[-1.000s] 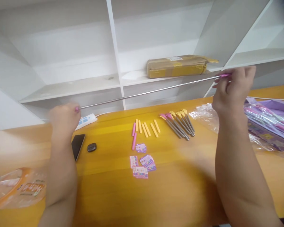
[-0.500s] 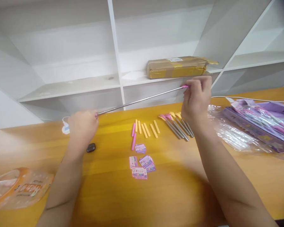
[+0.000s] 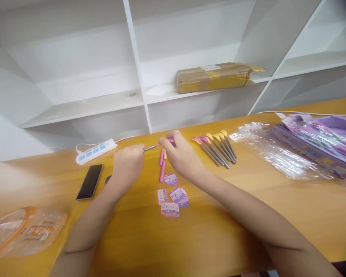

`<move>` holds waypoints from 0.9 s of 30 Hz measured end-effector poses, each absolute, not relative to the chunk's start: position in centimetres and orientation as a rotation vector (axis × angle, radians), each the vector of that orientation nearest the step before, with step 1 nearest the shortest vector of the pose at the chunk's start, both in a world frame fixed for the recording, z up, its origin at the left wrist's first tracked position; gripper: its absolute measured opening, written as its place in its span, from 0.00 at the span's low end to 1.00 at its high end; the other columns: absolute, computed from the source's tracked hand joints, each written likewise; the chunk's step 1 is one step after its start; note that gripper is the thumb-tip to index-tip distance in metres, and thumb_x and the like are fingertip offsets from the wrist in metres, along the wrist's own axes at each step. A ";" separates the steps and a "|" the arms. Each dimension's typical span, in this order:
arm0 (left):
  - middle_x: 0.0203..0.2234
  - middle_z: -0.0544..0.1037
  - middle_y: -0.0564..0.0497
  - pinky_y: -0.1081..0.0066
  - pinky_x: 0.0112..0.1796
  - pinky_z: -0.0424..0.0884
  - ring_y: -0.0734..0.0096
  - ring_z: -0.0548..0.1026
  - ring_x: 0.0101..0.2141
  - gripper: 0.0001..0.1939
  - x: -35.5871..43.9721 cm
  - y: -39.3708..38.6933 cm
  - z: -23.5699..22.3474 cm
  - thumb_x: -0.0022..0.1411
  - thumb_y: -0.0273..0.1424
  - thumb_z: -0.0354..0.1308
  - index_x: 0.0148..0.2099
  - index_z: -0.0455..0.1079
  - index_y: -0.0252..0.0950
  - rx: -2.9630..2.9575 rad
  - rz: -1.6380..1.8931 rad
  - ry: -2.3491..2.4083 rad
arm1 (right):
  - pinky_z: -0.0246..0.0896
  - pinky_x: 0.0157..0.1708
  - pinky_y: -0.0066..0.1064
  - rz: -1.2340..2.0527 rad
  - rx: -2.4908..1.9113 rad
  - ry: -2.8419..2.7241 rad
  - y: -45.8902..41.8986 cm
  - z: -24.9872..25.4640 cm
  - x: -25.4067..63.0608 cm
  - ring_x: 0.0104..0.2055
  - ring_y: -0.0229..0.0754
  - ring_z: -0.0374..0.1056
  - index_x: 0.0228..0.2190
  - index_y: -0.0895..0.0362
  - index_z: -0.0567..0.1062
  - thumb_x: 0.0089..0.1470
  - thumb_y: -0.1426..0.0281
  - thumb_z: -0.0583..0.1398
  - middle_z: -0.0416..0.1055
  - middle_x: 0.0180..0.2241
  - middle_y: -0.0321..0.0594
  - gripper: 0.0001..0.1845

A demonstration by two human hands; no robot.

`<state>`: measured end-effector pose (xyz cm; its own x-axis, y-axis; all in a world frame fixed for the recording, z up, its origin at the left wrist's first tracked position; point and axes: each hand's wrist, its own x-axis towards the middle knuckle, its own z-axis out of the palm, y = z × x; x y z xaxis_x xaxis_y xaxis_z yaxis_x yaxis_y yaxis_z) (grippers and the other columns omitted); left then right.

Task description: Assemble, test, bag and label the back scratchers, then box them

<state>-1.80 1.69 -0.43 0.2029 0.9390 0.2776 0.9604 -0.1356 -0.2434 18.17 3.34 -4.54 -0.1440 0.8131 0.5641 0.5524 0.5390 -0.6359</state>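
Telescopic rod (image 3: 151,147), and look how it has shrunk! A second ago it stretched right across in front of you; now only a short stub of metal shows between your left hand (image 3: 128,164) and your right hand (image 3: 182,154). Your left grip is closed round one end, your right grip pinches the pink part at the other, so the sections look close to fully nested, though your fingers hide too much to be sure. You've got it raised above the bench (image 3: 219,234), near the pink tubes (image 3: 162,171), with your right hand now covering nearly all the yellow tubes (image 3: 165,155). Off to the right, the claw-headed rods (image 3: 217,155) lie fanned and undisturbed, and the printed cards (image 3: 170,209) haven't shifted on your side either.
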 end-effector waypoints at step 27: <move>0.26 0.77 0.45 0.64 0.28 0.48 0.58 0.75 0.27 0.17 -2.3 2.2 -0.4 0.75 0.29 0.44 0.36 0.72 0.38 -2.109 -0.094 -1.738 | 0.39 0.29 0.35 -0.870 -0.941 -2.039 5.0 -4.1 20.5 0.29 0.38 0.55 0.41 0.53 0.79 0.66 0.75 0.56 0.72 0.35 0.38 0.12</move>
<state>-2.27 2.25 -0.39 0.2227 0.9268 0.3023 0.9540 -0.1434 -0.2631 20.48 4.98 -4.06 -0.4768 0.3345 0.8129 0.8183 0.5067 0.2715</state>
